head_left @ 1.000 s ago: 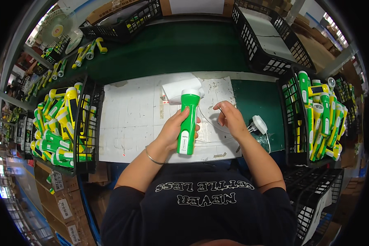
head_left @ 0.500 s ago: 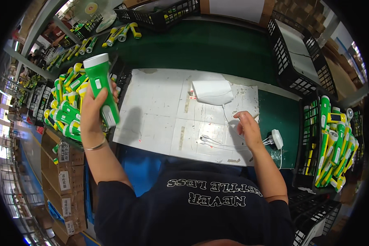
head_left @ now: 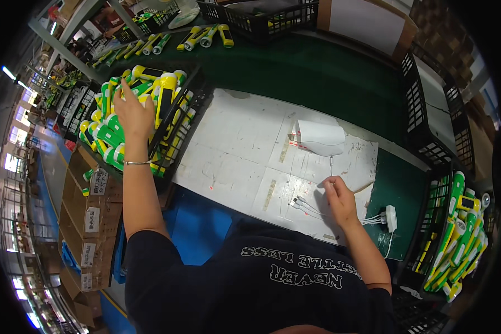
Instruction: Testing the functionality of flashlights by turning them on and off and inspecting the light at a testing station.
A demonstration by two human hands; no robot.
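Observation:
My left hand (head_left: 133, 114) reaches over a black crate (head_left: 181, 131) on the left, with its fingers apart on a pile of green and yellow flashlights (head_left: 107, 135). No flashlight is visibly gripped in it. A yellow flashlight with a black panel (head_left: 165, 97) lies just right of that hand. My right hand (head_left: 342, 203) hovers over the white work board (head_left: 228, 150), fingers curled together; what is inside them, if anything, is hidden. Beside it lie white charging cables (head_left: 309, 206), running towards a white charger block (head_left: 391, 218).
A folded white sheet (head_left: 320, 137) lies on the board, with a thin cord below it. Another crate (head_left: 420, 234) of flashlights stands at the right. A black crate (head_left: 437, 117) is at the far right. Several flashlights (head_left: 206, 38) lie on the green bench (head_left: 295, 67).
The green flashlight with a white head has left my left hand, which has moved over the crate's pile. My right hand's fingers have curled in more. The whole view has shifted.

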